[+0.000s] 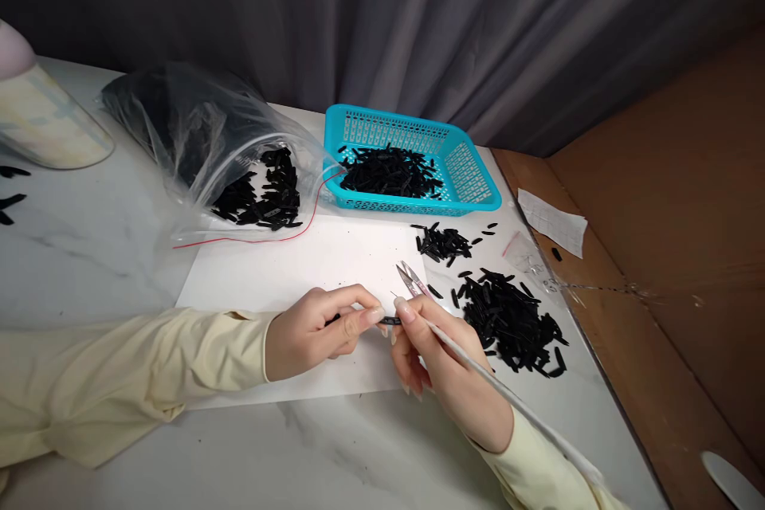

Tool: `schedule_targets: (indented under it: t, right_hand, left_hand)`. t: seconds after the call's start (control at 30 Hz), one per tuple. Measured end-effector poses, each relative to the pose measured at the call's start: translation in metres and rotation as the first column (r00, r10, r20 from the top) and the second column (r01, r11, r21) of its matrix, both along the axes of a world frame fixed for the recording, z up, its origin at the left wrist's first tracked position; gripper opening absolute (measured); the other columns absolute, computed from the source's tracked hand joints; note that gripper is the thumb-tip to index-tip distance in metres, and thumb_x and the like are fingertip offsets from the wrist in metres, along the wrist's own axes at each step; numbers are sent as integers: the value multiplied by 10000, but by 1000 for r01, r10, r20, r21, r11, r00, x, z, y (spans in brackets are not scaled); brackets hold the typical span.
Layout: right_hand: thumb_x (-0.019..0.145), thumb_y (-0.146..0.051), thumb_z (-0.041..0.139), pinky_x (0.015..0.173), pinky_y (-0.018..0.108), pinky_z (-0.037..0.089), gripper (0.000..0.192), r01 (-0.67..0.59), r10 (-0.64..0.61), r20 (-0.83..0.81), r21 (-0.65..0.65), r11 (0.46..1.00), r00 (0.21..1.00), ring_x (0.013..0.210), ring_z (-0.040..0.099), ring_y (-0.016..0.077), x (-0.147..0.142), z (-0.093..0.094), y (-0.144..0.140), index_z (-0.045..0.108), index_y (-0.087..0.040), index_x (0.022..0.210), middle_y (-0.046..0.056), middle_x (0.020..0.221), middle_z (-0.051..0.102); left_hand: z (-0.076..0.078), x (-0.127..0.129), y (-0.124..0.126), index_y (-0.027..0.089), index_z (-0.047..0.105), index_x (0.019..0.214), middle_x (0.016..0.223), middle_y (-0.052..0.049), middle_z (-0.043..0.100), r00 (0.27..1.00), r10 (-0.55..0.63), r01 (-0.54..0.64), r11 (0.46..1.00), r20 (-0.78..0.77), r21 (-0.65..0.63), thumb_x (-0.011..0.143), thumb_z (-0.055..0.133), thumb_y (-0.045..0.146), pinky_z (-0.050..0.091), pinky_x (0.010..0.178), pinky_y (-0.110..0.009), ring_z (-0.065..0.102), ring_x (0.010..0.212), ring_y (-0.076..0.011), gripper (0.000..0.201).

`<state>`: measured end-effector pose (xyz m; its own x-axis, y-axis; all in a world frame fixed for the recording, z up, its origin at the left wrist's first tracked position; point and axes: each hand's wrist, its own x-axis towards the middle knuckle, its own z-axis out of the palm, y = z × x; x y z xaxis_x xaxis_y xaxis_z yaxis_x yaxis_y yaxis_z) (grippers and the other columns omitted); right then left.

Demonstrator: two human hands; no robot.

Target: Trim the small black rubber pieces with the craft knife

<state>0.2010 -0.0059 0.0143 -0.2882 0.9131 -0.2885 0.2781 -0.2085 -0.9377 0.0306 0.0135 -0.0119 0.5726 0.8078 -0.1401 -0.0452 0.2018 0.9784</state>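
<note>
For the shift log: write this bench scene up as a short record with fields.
left hand: pinches a small black piece
right hand: grips thread snips, blades pointing away, touching the same piece
under hands: white sheet
right of hands: loose pile of black pieces
behind: turquoise basket and clear bag, both holding black pieces

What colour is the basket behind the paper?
Turquoise blue; the basket shows clearly in the head view, holding black pieces.
</note>
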Motion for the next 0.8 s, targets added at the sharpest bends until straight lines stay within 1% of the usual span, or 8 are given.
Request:
schedule_targets:
  t: [0.13,0.2,0.33,0.4,0.5,0.6,0.73,0.8]
  right_hand:
    - [885,-518,390,356,185,301,370,-7,0,-73,-98,995,997,340,365,70,0,-2,1,465,-192,727,-65,415,469]
    - [878,-538,384,350,185,305,385,19,-28,-74,-110,994,997,330,372,74,1,-2,2,501,-187,769,-61,404,477]
    - [872,-589,326,344,192,320,508,204,-206,-55,-48,978,977,331,405,83,11,1,11,587,-160,947,-34,416,512]
    - [874,-574,341,335,196,329,526,264,-265,-114,-22,964,957,341,438,86,18,5,17,620,-132,928,-1,453,556]
    - [848,-477,497,295,185,325,385,189,-192,-197,-34,981,962,343,499,96,28,12,24,634,-117,829,34,514,615]
    - [791,-348,627,272,163,336,213,77,-92,-221,-77,994,971,327,520,97,30,16,24,602,-137,805,18,516,630]
    - [772,-295,654,313,173,404,173,53,-79,-207,-128,990,975,372,560,109,24,17,18,546,-162,793,8,538,644]
    - [765,-293,660,366,201,452,182,41,-64,-195,-123,992,979,405,576,114,21,17,16,543,-154,751,19,557,650]
  left_hand:
    - [-1,0,2,148,505,802,431,117,258,994,-25,38,992,104,-124,874,423,336,153,385,-199,171,387,-38,217]
    - [-2,0,5,151,501,804,422,123,247,987,-40,66,983,154,-170,876,434,349,139,374,-189,153,377,-32,221]
    - [-4,0,9,145,503,780,403,129,234,982,-53,90,975,182,-203,859,474,389,138,358,-176,139,356,-22,258]
    - [-3,0,10,141,497,766,400,133,225,986,-58,93,968,156,-232,841,496,416,127,356,-173,130,357,-18,285]
    - [-4,1,10,139,489,761,402,136,222,990,-72,102,959,120,-263,830,507,434,117,357,-171,131,360,-16,303]
    - [-5,1,11,133,496,772,407,136,228,990,-87,113,958,108,-264,839,498,417,119,357,-171,137,362,-15,291]
    - [-6,0,10,131,502,766,413,133,224,991,-98,120,957,93,-263,862,475,374,118,358,-172,134,366,-16,262]
    - [-6,-1,10,131,505,759,415,131,223,991,-100,119,958,85,-263,868,467,358,121,358,-170,137,370,-17,254]
